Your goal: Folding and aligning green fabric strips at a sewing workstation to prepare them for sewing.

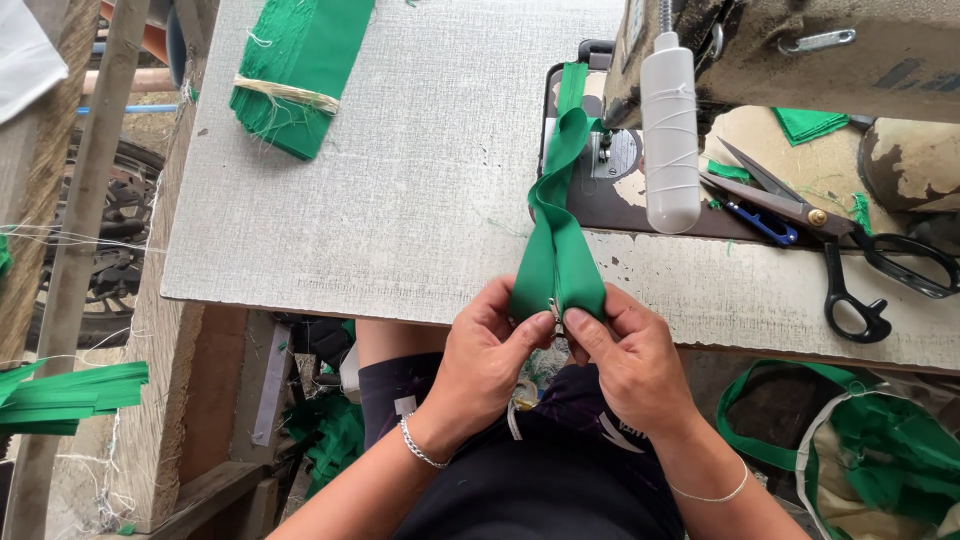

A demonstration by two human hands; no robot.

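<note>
A long green fabric strip (556, 240) runs from under the sewing machine's needle area (603, 150) down over the table's front edge. My left hand (490, 350) and my right hand (625, 360) both pinch its folded lower end, thumbs meeting around a small metal piece (553, 308) at the fold. Both hands sit just below the table edge, above my lap.
A tied bundle of green strips (295, 75) lies at the table's far left. Black-handled scissors (830, 235) and a small blue snipper (762, 222) rest by the machine, under a white lamp (670, 130). A bag of green fabric (880, 450) stands lower right; more green strips (65, 395) at left.
</note>
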